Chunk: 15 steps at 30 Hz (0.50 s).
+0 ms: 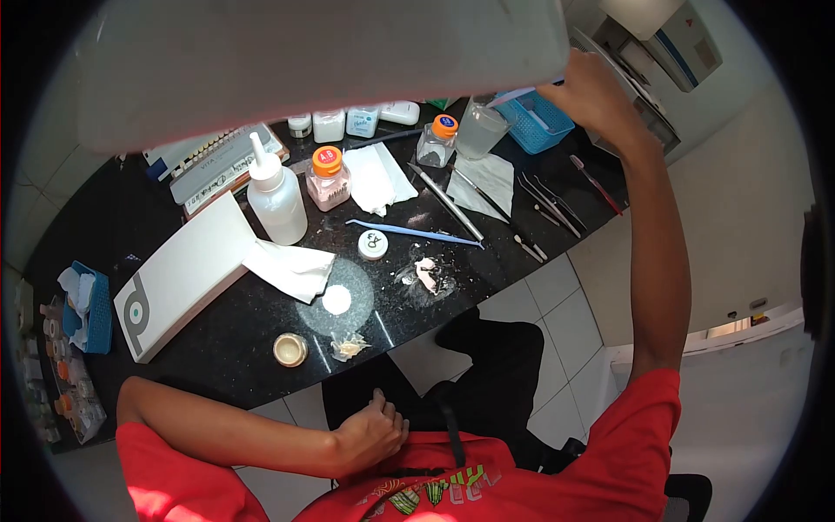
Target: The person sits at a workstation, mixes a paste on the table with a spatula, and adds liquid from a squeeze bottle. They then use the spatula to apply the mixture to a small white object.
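My right hand is raised at the back right, its fingers closed around a slim pale lilac stick. That stick slants down to the mouth of a cloudy cup. A blue basket stands just below the same hand, and a large pale panel hides part of the fingers. My left hand rests in my lap against the red shirt, fingers curled in and nothing showing in them. On the bench nearest to it are a small open jar and a crumpled yellowish scrap.
The big pale panel overhangs the back of the black bench. A squeeze bottle, orange-capped jars, a blue stick tool, tweezers, a tissue box and a pink lump lie about.
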### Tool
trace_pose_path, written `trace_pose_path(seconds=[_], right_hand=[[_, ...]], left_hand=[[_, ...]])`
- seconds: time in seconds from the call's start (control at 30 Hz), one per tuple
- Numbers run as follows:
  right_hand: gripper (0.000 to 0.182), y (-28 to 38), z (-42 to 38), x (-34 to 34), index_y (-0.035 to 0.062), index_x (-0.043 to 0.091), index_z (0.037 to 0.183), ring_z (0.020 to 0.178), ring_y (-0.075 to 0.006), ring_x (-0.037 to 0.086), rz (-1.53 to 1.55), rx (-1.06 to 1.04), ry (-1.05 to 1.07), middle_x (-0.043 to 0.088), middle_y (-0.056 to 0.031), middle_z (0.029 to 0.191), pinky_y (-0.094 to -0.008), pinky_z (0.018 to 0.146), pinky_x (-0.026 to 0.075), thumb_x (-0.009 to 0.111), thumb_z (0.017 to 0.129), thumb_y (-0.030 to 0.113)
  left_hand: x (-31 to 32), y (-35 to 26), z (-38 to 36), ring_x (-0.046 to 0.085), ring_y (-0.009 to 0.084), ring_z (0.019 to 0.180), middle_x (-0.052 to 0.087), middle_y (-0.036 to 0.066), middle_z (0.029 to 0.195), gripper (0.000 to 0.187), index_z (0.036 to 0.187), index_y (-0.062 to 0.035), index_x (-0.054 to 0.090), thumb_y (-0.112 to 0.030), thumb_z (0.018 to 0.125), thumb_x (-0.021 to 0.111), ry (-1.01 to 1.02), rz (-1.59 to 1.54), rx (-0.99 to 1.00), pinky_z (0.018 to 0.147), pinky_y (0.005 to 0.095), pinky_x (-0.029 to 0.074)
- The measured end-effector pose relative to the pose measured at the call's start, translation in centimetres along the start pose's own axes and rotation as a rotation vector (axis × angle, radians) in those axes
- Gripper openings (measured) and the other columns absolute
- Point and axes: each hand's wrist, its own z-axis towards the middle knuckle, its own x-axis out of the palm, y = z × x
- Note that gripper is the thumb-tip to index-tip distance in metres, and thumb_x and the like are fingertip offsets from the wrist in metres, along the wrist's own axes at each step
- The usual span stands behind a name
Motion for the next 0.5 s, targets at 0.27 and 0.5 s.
trace_pose_path(seconds=[0.27, 0.5], right_hand=[[0.020, 1.8, -10.6, 1.5, 0.0025, 0.070, 0.107, 0.080, -0.0072, 0.064, 0.795, 0.287, -0.249, 0.072, -0.0052, 0.085, -0.0217, 0.071, 0.048, 0.053, 0.096, 0.005], [0.012, 10.4, -20.1, 7.0, 0.0017, 0.070, 0.103, 0.061, -0.0063, 0.046, 0.965, 0.381, -0.057, 0.063, -0.0018, 0.082, -0.0257, 0.055, 0.036, 0.065, 0.092, 0.003]], left_hand=[[-0.5, 0.1, -0.2, 0.067, 0.0267, 0.093, 0.070, 0.011, 0.099, 0.047, 0.135, -0.0034, 0.062, -0.022, 0.091, 0.056, -0.016, 0.019, -0.020, 0.101, 0.0514, 0.050], [-0.9, 0.4, -0.2, 0.067, 0.0262, 0.093, 0.070, 0.011, 0.098, 0.046, 0.134, -0.0034, 0.062, -0.020, 0.092, 0.056, -0.002, 0.003, -0.028, 0.100, 0.0504, 0.050]])
